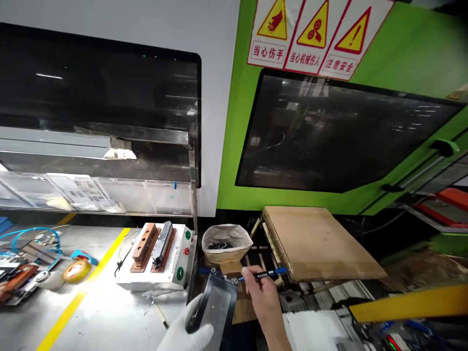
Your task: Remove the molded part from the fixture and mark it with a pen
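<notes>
Head view is showing the gloved left hand closing its grip around a dark flat panel, holding it tilted over the counter edge. The bare right hand is pinching a blue pen at the panel's top edge, just before a lined bin.

Bag — left of board
</notes>
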